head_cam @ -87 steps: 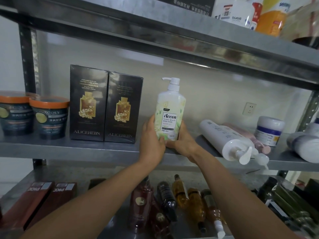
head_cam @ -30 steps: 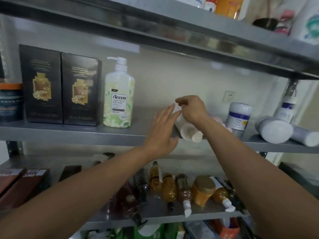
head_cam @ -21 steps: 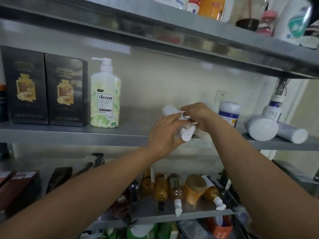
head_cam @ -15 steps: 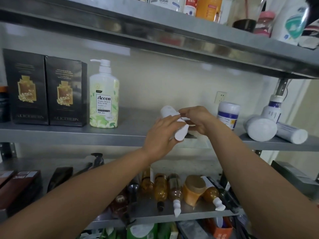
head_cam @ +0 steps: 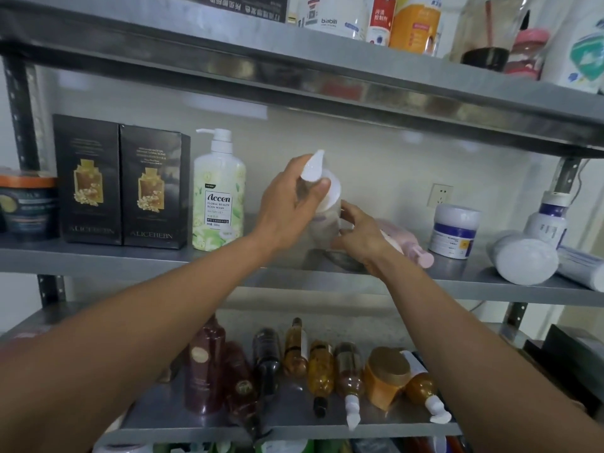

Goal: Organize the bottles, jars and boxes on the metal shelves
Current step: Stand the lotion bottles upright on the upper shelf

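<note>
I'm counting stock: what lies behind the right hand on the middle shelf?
A pink pump bottle lies on its side behind the right hand; its pump end shows, but the hand covers part of its body.

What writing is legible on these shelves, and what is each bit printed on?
"Accen FLORAL BEAUTY BODY WASH": green-and-white pump bottle.
"ALICEHEBN": left black cardboard box and right black cardboard box.
"babill", last letters uncertain: top-shelf white plastic container.
Too blurred or small: orange-lidded dark tub, blue-banded white jar, Chinese characters on the top-shelf red-and-white bottle and top-shelf black box, held white pump bottle.
</note>
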